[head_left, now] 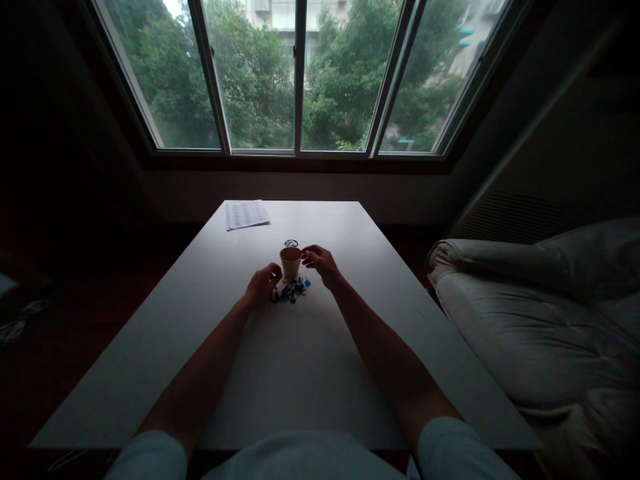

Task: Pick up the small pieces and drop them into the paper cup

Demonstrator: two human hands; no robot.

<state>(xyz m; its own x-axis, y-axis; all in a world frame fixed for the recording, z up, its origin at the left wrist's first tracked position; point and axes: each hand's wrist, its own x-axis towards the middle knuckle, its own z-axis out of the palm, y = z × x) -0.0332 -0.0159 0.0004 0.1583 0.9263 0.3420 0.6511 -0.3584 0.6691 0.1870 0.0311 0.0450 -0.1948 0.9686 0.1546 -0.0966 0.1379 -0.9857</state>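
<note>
A paper cup stands upright on the white table, its brownish inside showing at the top. Just in front of it lies a loose pile of small blue, yellow and dark pieces, too small to name. My left hand is beside the cup's left side and the pile, fingers curled inward; what they hold, if anything, is hidden. To the right of the rim, my right hand has its fingers bent and a little apart. Its fingertips are at the cup's edge, and I cannot tell whether they touch.
Behind the cup lies a small dark ring-like item. Printed sheets rest at the far left of the white table. A pale padded sofa stands along the right, and a wide window is beyond the table.
</note>
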